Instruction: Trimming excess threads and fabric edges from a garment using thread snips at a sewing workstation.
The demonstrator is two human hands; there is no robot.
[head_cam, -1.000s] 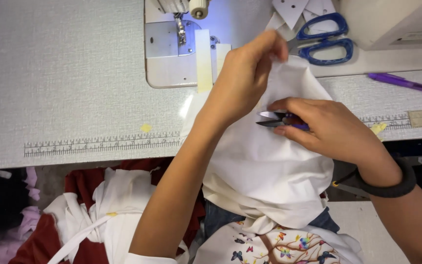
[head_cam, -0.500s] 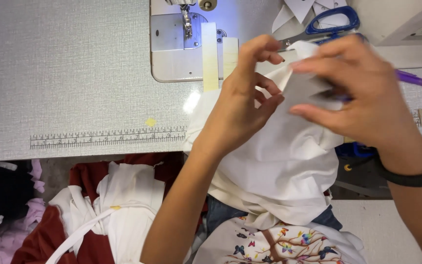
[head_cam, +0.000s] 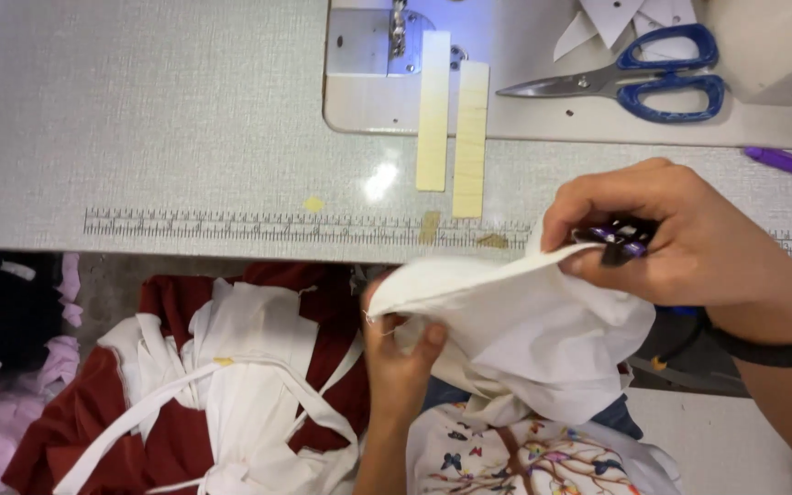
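Observation:
A piece of white fabric hangs between both hands, in front of the sewing table's edge. My left hand pinches its lower left edge from below. My right hand holds the fabric's upper right edge and also grips small purple thread snips in its fingers. A dark band circles my right wrist.
Blue-handled scissors lie on the sewing machine bed, with two pale strips beside the needle plate. A purple pen lies at right. A printed ruler runs along the table edge. Red and white cloth is piled below.
Both hands have dropped with the white fabric from over the machine bed down toward the table's front edge. The left hand now grips the cloth from underneath. The view has shifted.

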